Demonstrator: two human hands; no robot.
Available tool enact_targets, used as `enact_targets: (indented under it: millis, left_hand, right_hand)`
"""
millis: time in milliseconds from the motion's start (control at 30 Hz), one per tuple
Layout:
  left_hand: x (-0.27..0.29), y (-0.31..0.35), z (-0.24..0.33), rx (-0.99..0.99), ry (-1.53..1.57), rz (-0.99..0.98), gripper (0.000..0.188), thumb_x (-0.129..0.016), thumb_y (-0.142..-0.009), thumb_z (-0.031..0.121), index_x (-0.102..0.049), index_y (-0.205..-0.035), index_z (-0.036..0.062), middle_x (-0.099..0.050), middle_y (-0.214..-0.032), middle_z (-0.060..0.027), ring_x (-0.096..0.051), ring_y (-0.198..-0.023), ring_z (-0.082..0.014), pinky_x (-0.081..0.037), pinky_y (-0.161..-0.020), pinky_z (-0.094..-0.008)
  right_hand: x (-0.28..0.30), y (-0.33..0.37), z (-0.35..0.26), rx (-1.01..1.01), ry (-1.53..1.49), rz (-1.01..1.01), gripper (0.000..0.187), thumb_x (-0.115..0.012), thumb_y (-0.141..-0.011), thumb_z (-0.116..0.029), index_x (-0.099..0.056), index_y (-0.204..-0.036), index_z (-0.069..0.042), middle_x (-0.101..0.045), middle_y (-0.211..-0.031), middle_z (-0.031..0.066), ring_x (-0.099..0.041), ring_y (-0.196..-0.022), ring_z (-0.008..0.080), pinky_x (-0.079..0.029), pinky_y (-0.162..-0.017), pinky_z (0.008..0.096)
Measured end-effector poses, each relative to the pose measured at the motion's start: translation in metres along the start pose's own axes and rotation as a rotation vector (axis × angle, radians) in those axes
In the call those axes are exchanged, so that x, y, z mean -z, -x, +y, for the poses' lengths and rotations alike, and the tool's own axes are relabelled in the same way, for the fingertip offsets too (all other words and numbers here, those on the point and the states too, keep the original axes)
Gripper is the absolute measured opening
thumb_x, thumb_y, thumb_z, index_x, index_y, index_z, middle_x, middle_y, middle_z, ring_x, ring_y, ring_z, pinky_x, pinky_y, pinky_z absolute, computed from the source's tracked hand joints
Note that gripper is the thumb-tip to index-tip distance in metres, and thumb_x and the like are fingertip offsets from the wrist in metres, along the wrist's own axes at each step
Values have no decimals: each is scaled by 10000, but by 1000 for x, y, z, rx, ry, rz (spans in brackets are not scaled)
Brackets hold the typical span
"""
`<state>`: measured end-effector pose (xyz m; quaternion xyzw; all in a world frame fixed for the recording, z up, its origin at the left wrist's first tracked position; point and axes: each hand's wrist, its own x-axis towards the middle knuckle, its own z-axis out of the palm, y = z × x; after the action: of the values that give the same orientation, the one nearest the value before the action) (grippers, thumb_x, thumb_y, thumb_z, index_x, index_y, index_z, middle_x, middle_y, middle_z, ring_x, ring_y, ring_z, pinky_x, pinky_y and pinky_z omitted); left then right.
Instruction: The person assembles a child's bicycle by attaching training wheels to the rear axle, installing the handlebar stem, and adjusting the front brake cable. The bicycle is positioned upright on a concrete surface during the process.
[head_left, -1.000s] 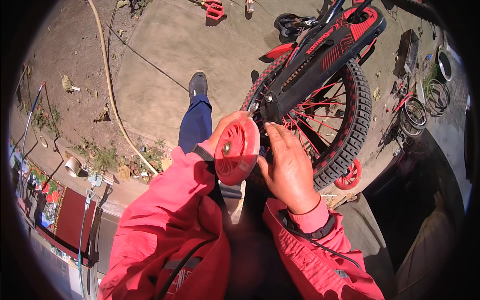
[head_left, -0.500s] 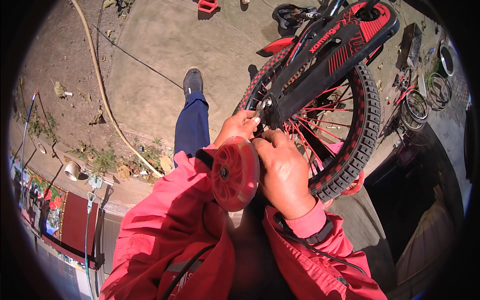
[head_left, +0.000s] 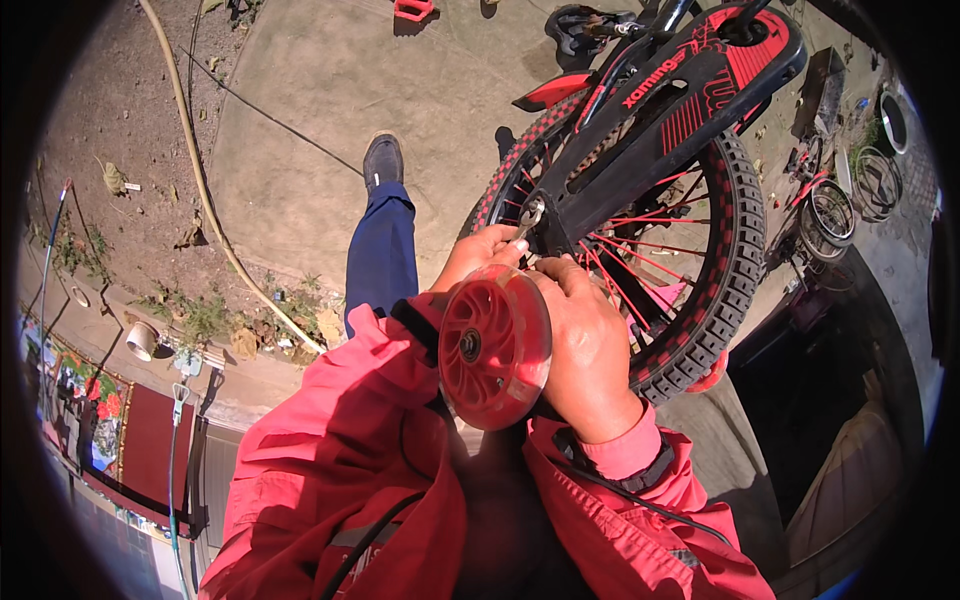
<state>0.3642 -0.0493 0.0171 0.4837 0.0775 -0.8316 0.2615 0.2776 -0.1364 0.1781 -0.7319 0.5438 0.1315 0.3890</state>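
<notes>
My left hand [head_left: 474, 262] is closed on a small wrench [head_left: 527, 222], whose head sits at the axle end of the bicycle's rear wheel [head_left: 735, 230]. Beside it my right hand [head_left: 590, 350] is closed just under the black chain guard [head_left: 640, 150], and whatever its fingers grip is hidden. A translucent red training wheel [head_left: 495, 350] stands between my wrists and covers part of both hands. Red spokes and a knobby black tyre show to the right of my hands. The bicycle lies tilted, its black saddle [head_left: 580, 38] beyond the red mudguard [head_left: 553, 92].
A red pedal [head_left: 413, 9] shows at the far edge. My shoe [head_left: 383, 160] stands on the concrete left of the bicycle. A hose [head_left: 185, 110] runs along the left. Loose rims and tyres [head_left: 832, 212] lie at right. A white cup [head_left: 142, 341] lies lower left.
The training wheel has shifted right and turned its flat side more toward me. The bicycle's rear wheel and my right hand have moved slightly right. The wrench remains at the axle.
</notes>
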Motion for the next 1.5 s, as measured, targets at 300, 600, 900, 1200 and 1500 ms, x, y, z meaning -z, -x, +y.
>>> enact_targets:
  millis: [300,600,900,1200,1500]
  left_hand:
    - [-3,-12,-4,33,-49,12,336,-579,-1048,194,-572,-1289,-39,-687,-991,-67,-615,-804,-110,-506,-695,-287]
    - [23,-30,7,-506,-906,99,241,-641,-989,184,-673,-1193,61,-693,-1014,-137,-681,-926,-300,-528,-795,-395]
    - [35,-17,1,-467,-1018,36,288,-636,-1006,206,-653,-1211,4,-705,-1059,-134,-686,-930,-280,-533,-813,-384]
    - [-3,-9,-6,-29,-328,60,307,-603,-1038,223,-621,-1230,-17,-660,-881,-44,-599,-778,-115,-494,-699,-292]
    - [4,-17,2,-273,-870,123,277,-641,-1002,224,-639,-1180,12,-697,-920,-143,-683,-831,-266,-525,-725,-382]
  right_hand:
    - [1,0,0,-26,-17,-13,238,-695,-788,-54,-640,-1019,-50,-656,-1134,189,-661,-1046,423,-553,-875,461]
    - [3,0,1,-31,-36,-31,286,-709,-784,-53,-655,-1065,-52,-649,-1126,178,-655,-1051,410,-551,-869,452]
    - [2,1,3,-41,-30,-44,338,-738,-754,-48,-645,-1079,-52,-640,-1148,177,-650,-1079,416,-548,-897,457]
    - [3,1,2,-51,-32,-65,352,-764,-720,-49,-623,-1042,-56,-637,-1161,180,-642,-1107,424,-543,-923,454]
    - [4,1,3,-58,-33,-76,354,-759,-724,-53,-639,-1057,-59,-638,-1168,176,-646,-1101,415,-541,-918,453]
